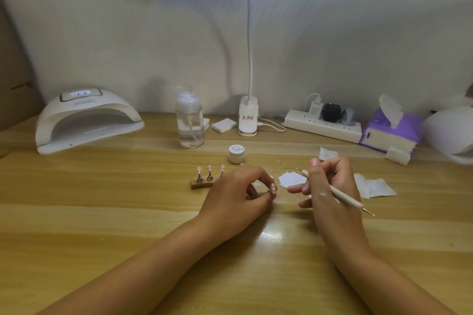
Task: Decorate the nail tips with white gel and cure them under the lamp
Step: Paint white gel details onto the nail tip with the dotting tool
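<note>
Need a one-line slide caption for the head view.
Left hand pinches a nail tip, right hand holds a dotting pen beside a white patch; curing lamp stands back left.

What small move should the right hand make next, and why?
Probably dip the dotting pen into the white gel patch: the right hand holds its front end just beside that patch, while the left hand pinches a pink nail tip ready.
</note>
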Available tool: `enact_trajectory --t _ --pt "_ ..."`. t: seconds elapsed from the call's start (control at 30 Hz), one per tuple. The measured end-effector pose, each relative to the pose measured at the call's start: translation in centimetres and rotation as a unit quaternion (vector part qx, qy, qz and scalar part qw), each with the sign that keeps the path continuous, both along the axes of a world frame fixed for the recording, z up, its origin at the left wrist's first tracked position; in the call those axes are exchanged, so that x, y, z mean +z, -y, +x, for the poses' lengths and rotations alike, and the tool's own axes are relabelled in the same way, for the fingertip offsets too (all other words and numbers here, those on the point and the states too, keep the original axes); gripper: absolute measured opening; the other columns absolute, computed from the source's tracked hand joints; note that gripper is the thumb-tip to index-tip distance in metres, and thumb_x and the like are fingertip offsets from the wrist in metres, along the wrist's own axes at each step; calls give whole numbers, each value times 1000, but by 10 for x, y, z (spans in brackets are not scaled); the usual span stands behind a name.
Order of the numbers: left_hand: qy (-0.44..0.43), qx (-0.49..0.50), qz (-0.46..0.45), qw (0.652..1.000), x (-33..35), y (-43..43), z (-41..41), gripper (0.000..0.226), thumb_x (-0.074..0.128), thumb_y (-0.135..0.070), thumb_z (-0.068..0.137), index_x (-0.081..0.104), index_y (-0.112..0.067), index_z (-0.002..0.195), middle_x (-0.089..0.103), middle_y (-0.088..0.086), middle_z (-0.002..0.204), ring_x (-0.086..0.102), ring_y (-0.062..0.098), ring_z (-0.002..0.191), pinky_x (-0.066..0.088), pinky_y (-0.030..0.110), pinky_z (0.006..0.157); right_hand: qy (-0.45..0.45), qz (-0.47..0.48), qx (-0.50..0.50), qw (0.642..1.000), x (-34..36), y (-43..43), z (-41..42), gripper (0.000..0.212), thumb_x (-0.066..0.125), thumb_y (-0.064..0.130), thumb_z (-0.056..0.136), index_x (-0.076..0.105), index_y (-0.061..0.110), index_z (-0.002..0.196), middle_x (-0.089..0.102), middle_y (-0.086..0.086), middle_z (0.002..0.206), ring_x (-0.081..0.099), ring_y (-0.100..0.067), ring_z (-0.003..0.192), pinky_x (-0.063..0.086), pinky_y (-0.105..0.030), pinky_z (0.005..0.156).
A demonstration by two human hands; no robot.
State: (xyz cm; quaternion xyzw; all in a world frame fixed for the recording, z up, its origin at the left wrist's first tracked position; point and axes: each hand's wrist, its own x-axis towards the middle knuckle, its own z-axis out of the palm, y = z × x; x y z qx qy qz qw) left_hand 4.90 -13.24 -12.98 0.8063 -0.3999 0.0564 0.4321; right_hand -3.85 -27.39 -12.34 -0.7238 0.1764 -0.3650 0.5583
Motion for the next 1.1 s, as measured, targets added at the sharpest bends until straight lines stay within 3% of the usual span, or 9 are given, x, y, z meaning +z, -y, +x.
enact_trajectory --t 0.13,0.27,0.33,0.47,0.6,0.67,0.8,1.1 --pt "35 54 -83 994 7 0 -3 15 74 -19 81 66 -32 81 67 -21 85 60 8 68 35 9 57 13 14 2 1000 -2 3 2 20 51 37 101 48 19 91 65 7 63 73 -12 71 51 -25 52" --pt "16 105 -125 987 26 -11 8 16 75 -21 81 64 -32 87 69 -22 83 58 3 72 35 8 56 17 44 8 999 -2 5 3 21 54 33 101 50 15 91 65 7 58 73 -12 69 49 -21 50" --pt "-3 131 -99 986 34 -20 18 16 75 -27 82 64 -34 91 68 -25 83 57 -2 77 37 11 62 17 47 14 999 -3 6 4 20 53 33 101 51 15 91 64 7 58 72 -12 68 49 -20 50" --pt "-36 163 -29 986 37 -31 32 12 74 -40 79 64 -35 80 68 -22 86 58 8 91 44 39 89 22 40 25 999 -4 5 5 21 54 31 101 52 13 91 64 8 58 70 -10 65 50 -19 49" --pt "-14 209 57 976 35 -31 40 17 71 -46 81 59 -42 70 65 -20 101 51 10 108 18 30 84 25 39 30 998 -4 5 5 21 54 31 101 51 13 89 64 8 57 69 -8 62 50 -18 49" --pt "-10 214 84 973 33 -31 41 16 71 -48 81 59 -44 70 61 -22 110 42 9 119 13 28 80 26 40 32 998 -4 5 5 21 54 30 101 52 13 88 64 8 56 68 -8 60 51 -18 49" --pt "13 209 112 971 29 -27 41 16 73 -53 77 62 -46 67 54 -28 112 35 5 123 9 25 75 27 41 34 998 -3 4 5 21 55 28 100 52 12 87 63 6 55 67 -8 58 50 -18 49" --pt "57 223 145 962 18 -25 45 19 67 -52 79 56 -47 64 49 -26 123 28 7 129 6 29 97 22 43 32 998 -2 2 4 22 56 28 100 53 9 87 62 4 55 66 -9 57 51 -17 49"
